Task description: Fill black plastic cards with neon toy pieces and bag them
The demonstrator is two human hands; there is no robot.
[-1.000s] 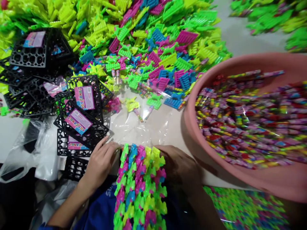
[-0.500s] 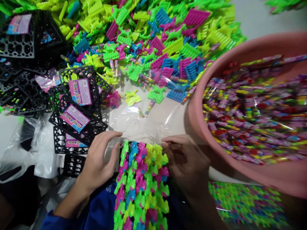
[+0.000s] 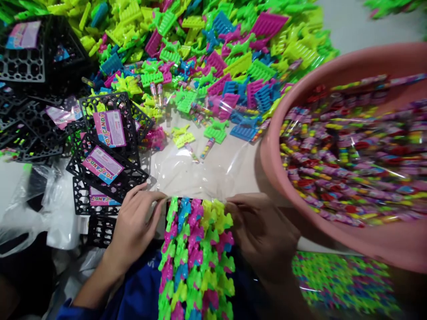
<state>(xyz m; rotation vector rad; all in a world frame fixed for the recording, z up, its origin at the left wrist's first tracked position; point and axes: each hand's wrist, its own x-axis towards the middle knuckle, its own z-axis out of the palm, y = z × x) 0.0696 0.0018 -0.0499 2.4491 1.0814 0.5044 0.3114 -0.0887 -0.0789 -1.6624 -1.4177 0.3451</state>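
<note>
Fingers [image 3: 158, 196] of the left hand [image 3: 133, 229] pinch the edge of a clear plastic bag [image 3: 196, 178] at the far left corner of the toy stack [image 3: 196, 260], the wrist angled in from its near left, palm turned toward it. Across the toy stack, the right hand [image 3: 267, 238] bends inward at its far right corner, thumb and forefinger closed together near the bag's edge; whether they grip it, I cannot tell. Shadow blurs that hand's other fingers, and the frame cuts off the near end of the toy stack, which stands between both hands. Black lattice baskets [image 3: 110, 192] with TOY CANDY labels [image 3: 103, 165] lie left of the stack, a pink basin [image 3: 271, 153] of candy tubes [image 3: 343, 151] right of it, partly cropped, and loose animal-shaped toys [image 3: 238, 64] beyond it.
</note>
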